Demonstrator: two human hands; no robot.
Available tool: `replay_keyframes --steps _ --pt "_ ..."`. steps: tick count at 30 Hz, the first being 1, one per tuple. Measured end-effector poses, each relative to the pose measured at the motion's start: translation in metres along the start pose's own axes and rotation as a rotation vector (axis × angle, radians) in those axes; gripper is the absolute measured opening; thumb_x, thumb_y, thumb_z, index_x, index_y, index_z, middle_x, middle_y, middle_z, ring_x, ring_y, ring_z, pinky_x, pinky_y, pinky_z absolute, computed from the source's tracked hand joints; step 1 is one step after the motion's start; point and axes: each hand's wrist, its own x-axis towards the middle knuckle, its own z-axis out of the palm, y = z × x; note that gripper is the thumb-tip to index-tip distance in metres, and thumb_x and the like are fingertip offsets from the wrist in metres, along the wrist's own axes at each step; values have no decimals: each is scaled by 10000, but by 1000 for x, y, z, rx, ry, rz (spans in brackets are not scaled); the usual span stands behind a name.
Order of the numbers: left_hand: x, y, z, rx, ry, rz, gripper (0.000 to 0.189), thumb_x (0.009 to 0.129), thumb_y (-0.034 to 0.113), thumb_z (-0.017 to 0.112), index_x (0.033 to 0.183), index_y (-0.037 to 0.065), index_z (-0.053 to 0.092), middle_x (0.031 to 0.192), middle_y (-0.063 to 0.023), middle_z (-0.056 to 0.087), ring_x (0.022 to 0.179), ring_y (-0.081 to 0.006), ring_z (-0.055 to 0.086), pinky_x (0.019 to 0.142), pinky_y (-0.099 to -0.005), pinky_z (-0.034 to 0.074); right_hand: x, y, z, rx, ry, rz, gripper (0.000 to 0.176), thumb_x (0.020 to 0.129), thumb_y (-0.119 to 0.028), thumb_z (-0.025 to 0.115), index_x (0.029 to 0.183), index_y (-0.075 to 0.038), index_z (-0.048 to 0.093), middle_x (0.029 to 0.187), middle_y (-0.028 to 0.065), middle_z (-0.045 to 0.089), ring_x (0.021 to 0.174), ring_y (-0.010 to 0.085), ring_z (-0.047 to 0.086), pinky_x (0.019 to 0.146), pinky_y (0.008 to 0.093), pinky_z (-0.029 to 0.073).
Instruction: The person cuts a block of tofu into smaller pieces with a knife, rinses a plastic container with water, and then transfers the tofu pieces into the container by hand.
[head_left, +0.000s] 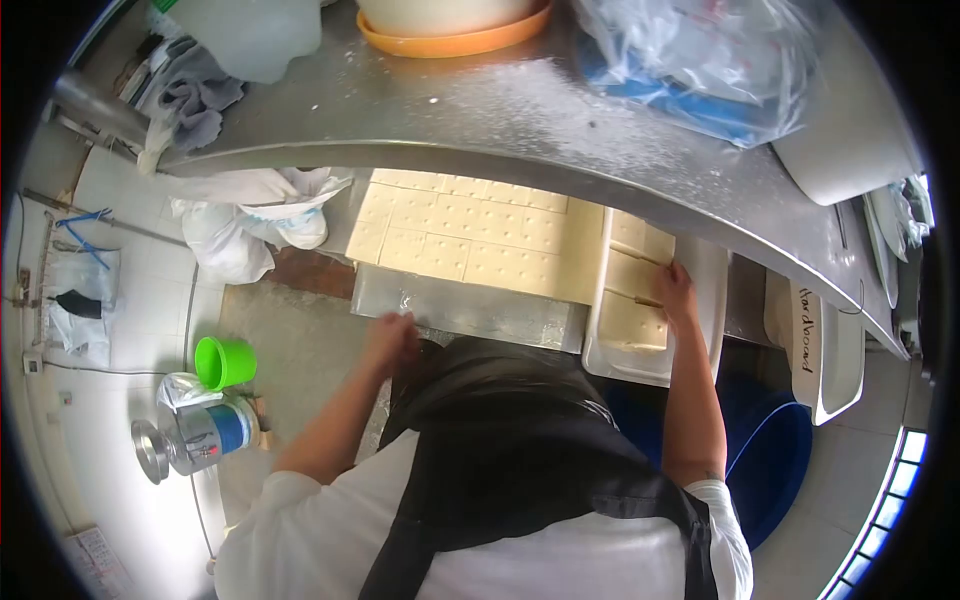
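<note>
A slab of pale cream blocks that look like tofu (480, 225), scored into rectangles and dotted with small dimples, lies under the steel shelf. To its right, a white plastic tray (625, 365) holds several blocks in a column. My right hand (677, 290) is at the right end of a tofu block (632, 278) in this tray, its fingers bent against the block's edge. Left of the slab's front side, my left hand (393, 342) is apart from the blocks, near a clear wet sheet or panel (460, 303). Motion blur hides its fingers.
A steel shelf (420, 115) overhangs the blocks, carrying an orange dish (455, 42) and plastic bags (710, 65). White bins (828, 350) stand at right, above a blue barrel (770, 460). A green bucket (225, 363) and white sacks (225, 240) are at left.
</note>
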Motion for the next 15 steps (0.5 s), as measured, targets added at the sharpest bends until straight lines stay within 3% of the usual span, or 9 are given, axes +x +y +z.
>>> replay_keyframes --steps 1,3,5,7,8,9,10,14,15 --pt "9 13 -11 118 138 133 315 1005 331 697 983 17 675 938 -157 720 883 -319 719 782 -432 569 -2 -1 3 0 -8 -2 455 997 -311 658 1340 -12 669 1134 142 756 1014 197 691 898 355 536" --pt "33 46 -37 558 543 737 381 1006 352 679 1033 -28 674 988 -227 726 919 -393 706 824 -495 555 -5 -5 8 -69 62 -10 487 988 -306 660 1373 -7 646 1169 160 746 1056 210 689 936 358 525" --pt "66 85 -56 694 717 879 468 1003 394 662 1139 -53 677 1057 -273 722 995 -460 688 889 -522 540 -2 -9 4 -52 8 -6 477 997 -298 650 1383 -17 634 1209 156 723 1087 220 667 965 361 511" --pt "122 99 -70 826 782 831 539 1000 419 663 1228 -69 672 1153 -298 719 1077 -468 687 940 -527 533 -8 -16 2 -40 -40 11 467 1007 -290 639 1392 -27 622 1249 152 700 1117 230 644 994 364 497" --pt "122 109 -62 827 772 831 539 1000 419 663 1228 -69 672 1153 -298 719 1077 -468 687 940 -527 533 -14 -24 9 -312 144 -143 487 993 -287 652 1395 -16 609 1282 206 677 1175 330 631 1022 416 504" --pt "112 124 -49 716 577 646 581 999 440 662 1256 -81 664 1190 -317 707 1110 -475 681 955 -523 533 -24 -35 15 -586 326 -298 508 980 -284 664 1398 -5 596 1315 260 654 1233 430 619 1050 468 512" --pt "102 134 -40 601 386 461 623 999 461 662 1285 -93 655 1226 -337 694 1144 -481 675 969 -519 533 -39 -60 20 -586 302 -365 507 970 -244 685 1392 15 576 1367 285 600 1268 484 563 1085 523 491" --pt "98 139 -41 713 276 493 672 962 490 721 1287 -95 658 1253 -314 702 1154 -433 693 961 -501 536 -114 -137 64 -453 262 -546 542 933 -201 745 1393 26 569 1349 288 600 1239 480 577 1084 531 480" --pt "112 132 -50 490 240 422 676 936 493 757 1310 -60 655 1229 -269 720 1111 -386 706 924 -487 543 -130 -144 74 -481 239 -583 562 925 -205 755 1400 26 562 1354 288 594 1242 481 570 1086 531 476"
